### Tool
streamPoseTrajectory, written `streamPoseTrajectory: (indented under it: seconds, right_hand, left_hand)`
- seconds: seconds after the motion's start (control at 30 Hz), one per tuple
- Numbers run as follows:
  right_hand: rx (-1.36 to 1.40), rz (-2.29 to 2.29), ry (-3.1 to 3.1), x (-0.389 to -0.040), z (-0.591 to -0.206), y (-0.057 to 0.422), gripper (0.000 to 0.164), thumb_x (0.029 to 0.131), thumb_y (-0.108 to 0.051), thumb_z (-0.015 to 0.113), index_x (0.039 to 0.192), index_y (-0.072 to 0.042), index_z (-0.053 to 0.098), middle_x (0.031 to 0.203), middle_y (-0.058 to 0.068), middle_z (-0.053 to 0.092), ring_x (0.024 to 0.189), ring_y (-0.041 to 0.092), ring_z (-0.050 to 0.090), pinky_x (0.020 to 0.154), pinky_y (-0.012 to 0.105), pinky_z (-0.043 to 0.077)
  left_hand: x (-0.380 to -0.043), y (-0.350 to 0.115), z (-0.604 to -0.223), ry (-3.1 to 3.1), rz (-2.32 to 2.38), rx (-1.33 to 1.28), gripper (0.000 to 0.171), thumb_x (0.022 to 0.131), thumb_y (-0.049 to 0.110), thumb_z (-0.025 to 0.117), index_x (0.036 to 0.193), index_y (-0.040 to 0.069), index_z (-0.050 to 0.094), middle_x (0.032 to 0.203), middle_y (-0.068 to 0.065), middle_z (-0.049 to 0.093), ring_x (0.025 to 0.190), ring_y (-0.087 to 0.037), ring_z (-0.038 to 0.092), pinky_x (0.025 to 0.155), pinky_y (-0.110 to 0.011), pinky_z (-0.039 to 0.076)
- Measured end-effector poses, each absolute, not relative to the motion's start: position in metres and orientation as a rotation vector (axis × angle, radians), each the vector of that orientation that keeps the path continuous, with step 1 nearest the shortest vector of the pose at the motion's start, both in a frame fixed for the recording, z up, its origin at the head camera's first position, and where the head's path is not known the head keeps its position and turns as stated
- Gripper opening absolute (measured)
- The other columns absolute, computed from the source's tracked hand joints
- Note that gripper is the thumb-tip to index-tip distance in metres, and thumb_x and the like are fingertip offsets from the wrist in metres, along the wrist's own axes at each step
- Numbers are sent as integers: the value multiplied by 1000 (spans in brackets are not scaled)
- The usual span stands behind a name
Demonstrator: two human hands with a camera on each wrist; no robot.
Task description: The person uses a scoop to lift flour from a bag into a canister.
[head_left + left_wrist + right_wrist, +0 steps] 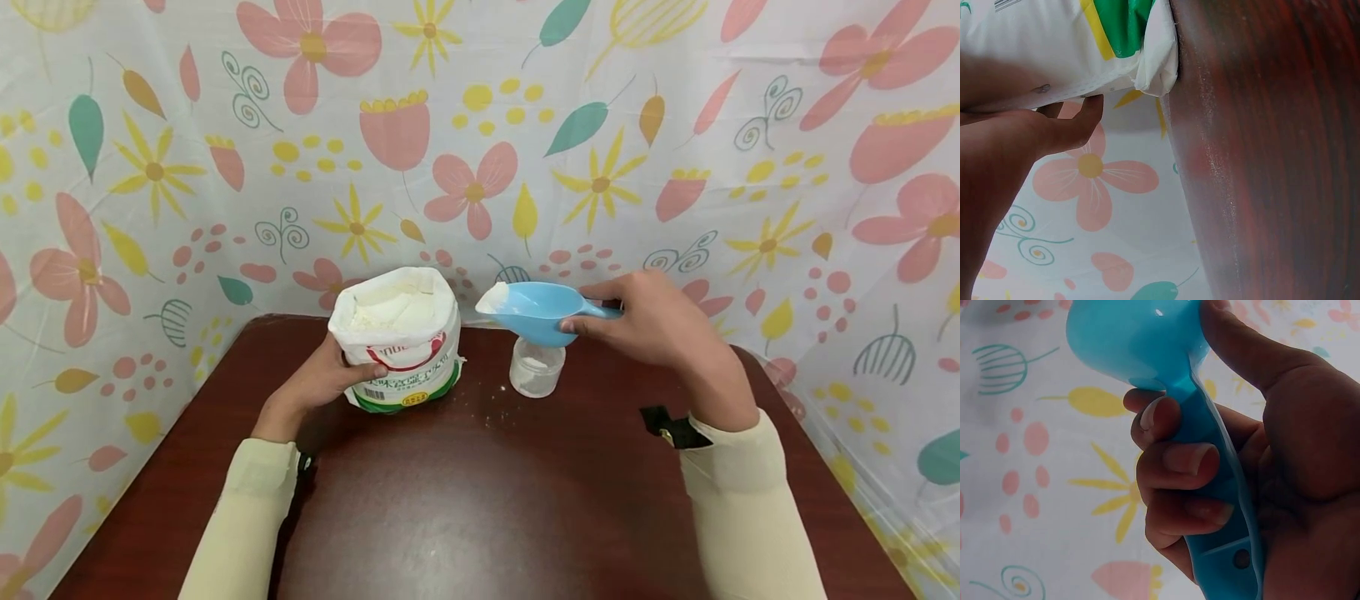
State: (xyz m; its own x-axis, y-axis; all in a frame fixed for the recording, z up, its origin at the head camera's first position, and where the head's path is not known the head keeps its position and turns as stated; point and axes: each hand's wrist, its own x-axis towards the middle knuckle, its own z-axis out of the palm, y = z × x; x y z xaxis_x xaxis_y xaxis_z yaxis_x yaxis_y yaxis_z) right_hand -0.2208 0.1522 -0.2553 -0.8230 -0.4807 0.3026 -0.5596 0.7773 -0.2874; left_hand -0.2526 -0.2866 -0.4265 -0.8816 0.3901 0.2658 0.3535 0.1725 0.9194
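Note:
My left hand (321, 379) grips the left side of an upright flour bag (408, 358), thumb across its printed front. White powder (393, 308) shows through the bag's open top. In the left wrist view, fingers (1075, 128) curl behind the bag's lower part. To the right, my right hand (660, 321) holds a light blue scoop (536, 304) by its handle (1219, 550), several fingers wrapped round it. White powder (493, 297) lies at the scoop's tip, which points left toward the bag. Below the scoop stands a small clear jar (536, 383) with some white powder inside, its rim partly hidden.
All this is at the back of a dark brown wooden table (450, 500). Specks of powder (501, 408) are scattered between the bag and the jar. A flower-print curtain (480, 125) hangs right behind the table's far edge and along its sides.

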Motion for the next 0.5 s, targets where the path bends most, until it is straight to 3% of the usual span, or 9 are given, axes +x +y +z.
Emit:
streamPoseTrajectory:
  seconds: [0.1, 0.17, 0.3, 0.37, 0.5]
  right_hand:
    - [825, 534, -2729, -219, -259, 161, 33, 91, -44, 85, 74, -21, 68, 61, -8, 37, 59, 11, 39, 59, 29, 35]
    - [814, 529, -2737, -217, -261, 167, 25, 91, -44, 85, 90, -20, 80, 61, -9, 43, 59, 11, 42, 59, 29, 36]
    - [778, 528, -2774, -215, -265, 177, 50, 91, -46, 85, 132, -19, 77, 68, -9, 62, 66, 13, 51, 59, 29, 39]
    - [760, 529, -2791, -215, -267, 182, 56, 90, -45, 85, 138, -18, 73, 68, -8, 63, 66, 15, 52, 58, 30, 39]
    - [690, 547, -2832, -214, -270, 189, 54, 89, -48, 86, 130, -14, 77, 65, -6, 59, 65, 16, 51, 57, 30, 39]
  left_hand:
    - [-254, -286, -426, 2387, 1849, 764, 105, 88, 1, 85, 165, 34, 22, 151, -2, 55, 134, -27, 57, 113, -60, 43]
    - [-253, -287, -427, 2387, 1844, 750, 105, 88, 1, 85, 165, 35, 23, 150, -1, 55, 134, -26, 57, 114, -60, 43]
    - [-253, -288, -428, 2386, 1837, 717, 104, 88, 3, 85, 165, 36, 23, 150, 0, 56, 135, -26, 57, 114, -60, 42]
    - [-253, -288, -428, 2388, 1838, 712, 103, 88, 4, 86, 165, 35, 24, 150, 0, 56, 135, -26, 57, 115, -60, 42]
    - [-253, -288, -427, 2392, 1844, 703, 103, 88, 3, 86, 165, 35, 24, 150, -1, 57, 135, -26, 57, 115, -60, 41]
